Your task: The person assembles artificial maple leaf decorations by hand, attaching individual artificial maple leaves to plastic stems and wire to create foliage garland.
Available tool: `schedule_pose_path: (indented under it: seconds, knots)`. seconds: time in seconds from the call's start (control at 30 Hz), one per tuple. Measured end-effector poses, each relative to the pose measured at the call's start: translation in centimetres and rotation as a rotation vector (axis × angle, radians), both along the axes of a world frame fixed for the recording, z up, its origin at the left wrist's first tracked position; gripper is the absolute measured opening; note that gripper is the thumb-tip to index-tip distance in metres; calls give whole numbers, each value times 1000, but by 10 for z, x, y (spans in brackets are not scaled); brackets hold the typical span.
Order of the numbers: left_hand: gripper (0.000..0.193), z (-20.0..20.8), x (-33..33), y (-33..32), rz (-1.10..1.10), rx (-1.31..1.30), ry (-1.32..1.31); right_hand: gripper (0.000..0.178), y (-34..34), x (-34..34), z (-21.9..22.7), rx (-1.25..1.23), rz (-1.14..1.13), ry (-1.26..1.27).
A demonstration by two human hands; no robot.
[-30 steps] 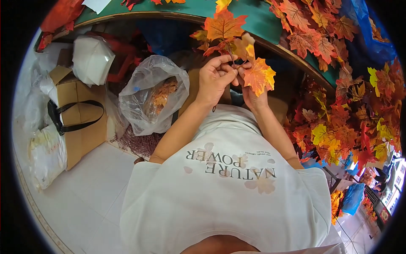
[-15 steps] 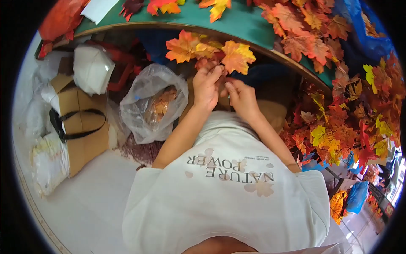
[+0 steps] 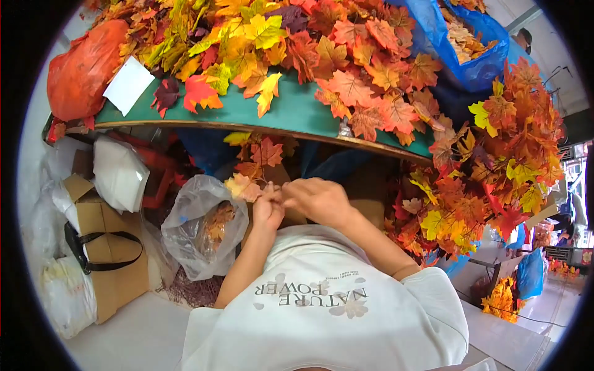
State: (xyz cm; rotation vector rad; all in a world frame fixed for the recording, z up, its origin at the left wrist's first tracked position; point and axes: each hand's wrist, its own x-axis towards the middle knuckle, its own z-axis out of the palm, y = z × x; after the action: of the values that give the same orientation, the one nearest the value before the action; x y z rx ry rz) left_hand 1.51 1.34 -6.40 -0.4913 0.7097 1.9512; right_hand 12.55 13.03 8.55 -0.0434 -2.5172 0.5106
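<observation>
My left hand is closed in a pinch at the lower end of a sprig of artificial maple leaves. The leaves are orange, red and yellow and stand up beyond the fingers, below the table's edge. My right hand reaches across from the right, its fingertips close by the left hand's fingers. Motion smears it, and whether it grips the stem is hidden. Left of my hands, an open clear plastic bag holds some brownish-orange leaves.
A green tabletop ahead bears heaped maple leaves, a white card and a red plastic bag. Leaf garlands hang at the right, near a blue bag. A cardboard box with a black strap stands left.
My view has tilted up, showing more of the tabletop. The leaf sprig has shifted left, nearer the clear bag. My right hand has swung left, close against my left hand.
</observation>
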Motion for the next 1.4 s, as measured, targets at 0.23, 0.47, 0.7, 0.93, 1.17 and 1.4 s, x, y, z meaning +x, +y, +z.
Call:
schedule_pose_path:
  seconds: [0.23, 0.47, 0.7, 0.93, 1.17, 1.4]
  knots:
    - [10, 45, -8, -8, -296, 268, -77, 14, 148, 24, 81, 282, -751, 328]
    - [15, 43, -5, -8, -357, 204, -60, 13, 211, 21, 58, 114, -775, 158]
    - [23, 46, -16, -22, -324, 204, 63, 16, 207, 26, 81, -61, -855, 224]
    - [19, 44, -12, -19, -228, 22, 210, 12, 211, 24, 99, -399, -805, 425]
    - [22, 74, -7, 0, -191, 183, 298, 16, 134, 11, 99, -1142, -357, 628]
    - [18, 106, 1, 0, -96, 184, 379, 10, 12, -25, -8, -1491, -215, 173]
